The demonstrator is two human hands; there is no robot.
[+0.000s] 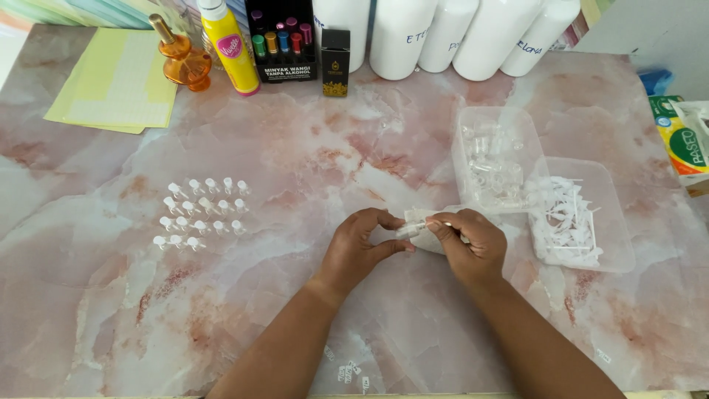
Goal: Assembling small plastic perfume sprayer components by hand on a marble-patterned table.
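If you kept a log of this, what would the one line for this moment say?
left hand: pinching small clear vial | right hand: fingertips at vial's other end | beside: tray of white parts | table left: rows of vials

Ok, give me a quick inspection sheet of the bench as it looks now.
Surface: pink marbled table, a few paper scraps at the near edge.
Job's things: small clear vial pinched between both hands; rows of small vials to the left; tray of clear vials; tray of white sprayer parts.
Clutter: yellow sheets, amber bottle, yellow bottle, white bottles, tissue pack.
Grippers: left hand and right hand both hold the vial.
Cables: nothing seen.
Surroundings: nothing seen.
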